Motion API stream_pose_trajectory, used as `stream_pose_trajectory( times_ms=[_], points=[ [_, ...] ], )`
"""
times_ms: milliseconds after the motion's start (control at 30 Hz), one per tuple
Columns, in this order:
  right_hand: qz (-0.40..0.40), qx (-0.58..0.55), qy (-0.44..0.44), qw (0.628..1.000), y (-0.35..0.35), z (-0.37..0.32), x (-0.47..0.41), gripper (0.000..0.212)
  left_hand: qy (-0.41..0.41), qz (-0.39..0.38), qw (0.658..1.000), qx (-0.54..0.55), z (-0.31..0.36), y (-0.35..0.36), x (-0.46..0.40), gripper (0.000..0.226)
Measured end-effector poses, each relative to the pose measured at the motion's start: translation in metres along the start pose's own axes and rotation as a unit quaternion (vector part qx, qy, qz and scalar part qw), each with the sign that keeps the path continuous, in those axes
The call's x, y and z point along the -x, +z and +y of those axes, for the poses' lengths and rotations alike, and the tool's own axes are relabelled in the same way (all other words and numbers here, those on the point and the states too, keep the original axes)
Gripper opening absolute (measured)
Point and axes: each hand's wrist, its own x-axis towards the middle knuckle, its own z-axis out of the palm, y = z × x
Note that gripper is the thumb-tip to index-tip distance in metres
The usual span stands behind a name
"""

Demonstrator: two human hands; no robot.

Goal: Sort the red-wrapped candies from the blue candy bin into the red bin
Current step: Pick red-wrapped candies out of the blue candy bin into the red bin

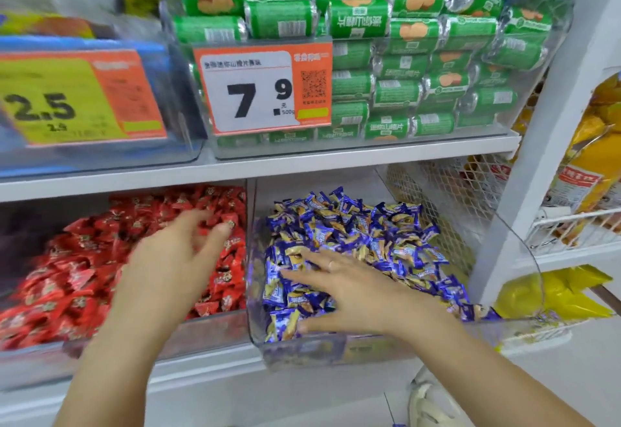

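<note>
Two hands over neighbouring candy bins on the lower shelf (208,367).

The red bin (215,327), heaped with red-wrapped candies (67,278), sits just left of the blue candy bin (302,349), piled with blue candies (369,235). No red wrapper is discernible among the blue ones; whatever lies under the right palm is hidden. The left hand (174,258) hangs above the red heap, blurred, fingers loosely spread, grip released and holding nothing. The right hand (356,292) lies flat on the blue candies, fingers straight and splayed, grip released.
</note>
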Motion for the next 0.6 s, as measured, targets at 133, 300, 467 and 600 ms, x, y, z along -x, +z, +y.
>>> stream_pose_trajectory(
  times_ms=[133,300,467,600],
  points=[
    [-0.045,0.15,0.077,0.985,-0.011,0.039,-0.021,0.059,0.034,-0.062,0.996,-0.048,0.013,0.003,0.01,0.037],
    [-0.008,0.161,0.18,0.97,-0.04,0.08,0.012,0.064,0.089,0.005,0.996,-0.013,0.011,-0.008,0.014,0.021],
    [0.129,0.025,0.141,0.981,-0.043,0.055,0.097,0.047,0.229,-0.058,0.97,-0.047,0.032,0.01,0.033,0.025],
    [0.181,-0.032,0.143,0.972,-0.013,0.055,0.134,0.041,0.35,-0.112,0.911,-0.19,0.056,0.036,0.056,0.028]
  ],
)
